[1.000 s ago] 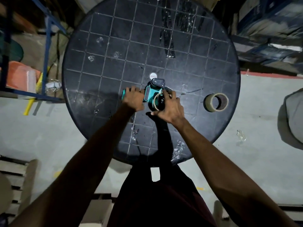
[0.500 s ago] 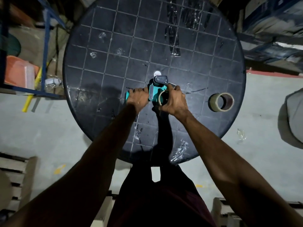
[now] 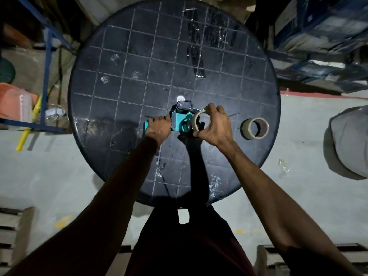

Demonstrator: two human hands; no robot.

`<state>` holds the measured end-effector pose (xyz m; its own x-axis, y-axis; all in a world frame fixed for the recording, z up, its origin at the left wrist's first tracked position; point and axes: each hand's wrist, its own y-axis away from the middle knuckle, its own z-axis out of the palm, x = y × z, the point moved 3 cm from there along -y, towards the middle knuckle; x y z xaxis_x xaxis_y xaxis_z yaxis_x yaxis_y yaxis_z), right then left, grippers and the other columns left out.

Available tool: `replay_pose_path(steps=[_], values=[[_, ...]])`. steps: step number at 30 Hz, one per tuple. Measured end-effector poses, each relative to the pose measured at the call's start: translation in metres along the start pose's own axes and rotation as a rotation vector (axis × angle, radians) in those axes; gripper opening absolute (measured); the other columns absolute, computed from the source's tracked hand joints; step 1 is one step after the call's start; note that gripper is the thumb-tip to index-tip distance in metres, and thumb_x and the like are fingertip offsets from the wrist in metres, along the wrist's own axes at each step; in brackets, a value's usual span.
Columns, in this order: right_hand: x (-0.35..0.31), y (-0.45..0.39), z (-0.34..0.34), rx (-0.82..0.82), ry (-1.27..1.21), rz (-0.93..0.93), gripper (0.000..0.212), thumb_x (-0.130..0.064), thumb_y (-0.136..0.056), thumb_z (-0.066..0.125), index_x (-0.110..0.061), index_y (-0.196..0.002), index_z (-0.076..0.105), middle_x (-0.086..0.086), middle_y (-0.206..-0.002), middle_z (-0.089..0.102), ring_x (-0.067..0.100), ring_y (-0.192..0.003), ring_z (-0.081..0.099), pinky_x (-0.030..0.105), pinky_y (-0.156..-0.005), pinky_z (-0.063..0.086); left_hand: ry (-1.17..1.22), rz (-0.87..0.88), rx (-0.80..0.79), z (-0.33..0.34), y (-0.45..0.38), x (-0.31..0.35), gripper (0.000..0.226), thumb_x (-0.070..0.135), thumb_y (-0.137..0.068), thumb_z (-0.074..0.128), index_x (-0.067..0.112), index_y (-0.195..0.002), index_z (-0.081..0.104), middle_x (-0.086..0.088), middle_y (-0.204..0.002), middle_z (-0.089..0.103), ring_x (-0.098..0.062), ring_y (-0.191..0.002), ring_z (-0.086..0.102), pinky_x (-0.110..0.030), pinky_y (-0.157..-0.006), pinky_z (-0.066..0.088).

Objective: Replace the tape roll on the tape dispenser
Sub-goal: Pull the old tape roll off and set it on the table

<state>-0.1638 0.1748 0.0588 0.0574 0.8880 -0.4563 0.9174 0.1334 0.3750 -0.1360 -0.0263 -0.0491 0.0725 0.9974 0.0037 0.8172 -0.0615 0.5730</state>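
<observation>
Pulling the spent core off the teal tape dispenser

Left hand clamps the handle firmly; right hand pinches the empty tape core — draw it off straight. Fresh tape roll waits nearby.

My feed is dim; overhead light catches the tabletop, my arms drop hard shadows, the edges bend, and the top-right corner smears.

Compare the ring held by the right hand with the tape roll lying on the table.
The ring is thin, nearly bare; the tape roll has a thicker wall. The right hand pinches the ring beside the teal tape dispenser; the roll lies untouched on the table. Both are tan rings.
</observation>
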Motion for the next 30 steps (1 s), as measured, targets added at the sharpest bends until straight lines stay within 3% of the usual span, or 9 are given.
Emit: replay_pose_path(steps=[6, 14, 20, 24, 30], values=[[-0.001, 0.018, 0.008, 0.001, 0.061, -0.060, 0.090, -0.034, -0.059, 0.084, -0.021, -0.139, 0.044, 0.010, -0.128, 0.049, 0.034, -0.113, 0.051, 0.045, -0.086, 0.054, -0.038, 0.018, 0.054, -0.006, 0.016, -0.002, 0.061, 0.035, -0.082, 0.062, 0.008, -0.132, 0.038, -0.019, -0.119, 0.056, -0.033, -0.106, 0.054, -0.053, -0.093, 0.045], [-0.039, 0.039, 0.018, -0.039, 0.151, -0.232, 0.081, -0.033, -0.066, 0.082, -0.019, -0.139, 0.047, 0.011, -0.130, 0.045, 0.037, -0.109, 0.050, 0.043, -0.082, 0.052, 0.177, -0.182, 0.315, -0.002, 0.104, -0.029, 0.064, 0.039, -0.076, 0.058, 0.010, -0.132, 0.048, -0.017, -0.118, 0.054, -0.035, -0.105, 0.050, -0.048, -0.087, 0.043], [-0.105, 0.051, 0.059, -0.150, 0.271, -0.368, 0.083, -0.031, -0.062, 0.080, -0.024, -0.137, 0.044, 0.011, -0.135, 0.041, 0.043, -0.116, 0.051, 0.050, -0.087, 0.056, 0.309, -0.369, 0.323, 0.009, 0.162, -0.063, 0.056, 0.037, -0.079, 0.061, 0.015, -0.129, 0.051, -0.015, -0.119, 0.055, -0.035, -0.109, 0.052, -0.048, -0.091, 0.042], [-0.151, 0.058, 0.096, -0.215, 0.371, -0.457, 0.086, -0.029, -0.064, 0.079, -0.025, -0.142, 0.040, 0.012, -0.134, 0.042, 0.042, -0.118, 0.050, 0.062, -0.102, 0.045, 0.416, -0.485, 0.315, 0.040, 0.186, -0.083, 0.052, 0.038, -0.080, 0.061, 0.015, -0.126, 0.052, -0.016, -0.119, 0.055, -0.037, -0.110, 0.050, -0.050, -0.095, 0.039], [-0.208, 0.052, 0.154, -0.286, 0.423, -0.578, 0.084, -0.028, -0.070, 0.081, -0.021, -0.143, 0.041, 0.014, -0.132, 0.044, 0.043, -0.111, 0.056, 0.053, -0.095, 0.051, 0.498, -0.561, 0.253, 0.088, 0.209, -0.104, 0.060, 0.040, -0.080, 0.059, 0.014, -0.132, 0.049, -0.018, -0.124, 0.056, -0.037, -0.115, 0.047, -0.050, -0.097, 0.038]])
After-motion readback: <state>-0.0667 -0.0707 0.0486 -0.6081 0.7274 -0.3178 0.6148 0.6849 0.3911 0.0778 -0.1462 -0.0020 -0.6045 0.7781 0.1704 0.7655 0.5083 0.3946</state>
